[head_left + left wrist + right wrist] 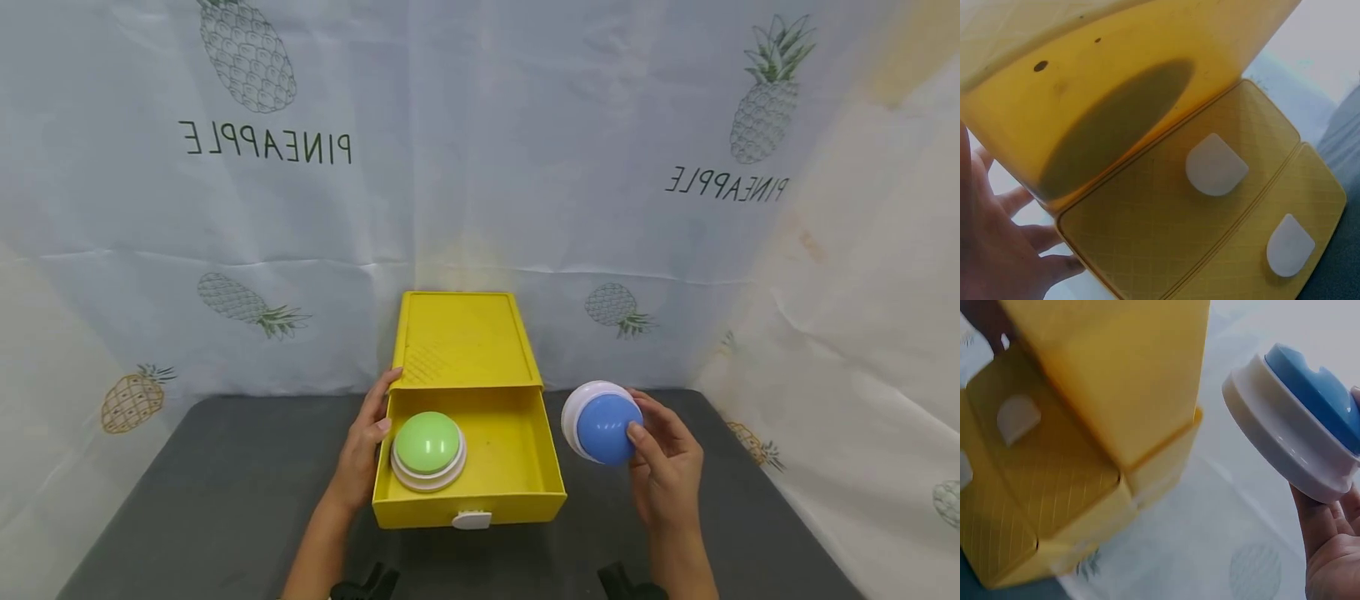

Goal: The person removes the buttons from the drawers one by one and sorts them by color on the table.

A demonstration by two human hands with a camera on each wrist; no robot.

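A yellow drawer box (pixel 465 342) stands in the middle, its top drawer (pixel 510 450) pulled out. In the drawer's left half sits a green push button (pixel 427 443) with a white base. My left hand (pixel 362 454) rests against the left side of the box and drawer; the left wrist view shows its fingers (pixel 1041 237) spread along the side. My right hand (pixel 666 462) grips a blue push button (pixel 609 429), raised and tilted to the right of the drawer. Its white base (pixel 1285 431) faces the box, and the thumb lies on the blue dome.
The box stands on a dark table (pixel 247 483). Behind it hangs a pale curtain (pixel 480 167) printed with pineapples. Two lower drawer fronts (pixel 1129 231) with white handles (pixel 1216 165) show below the pulled-out drawer.
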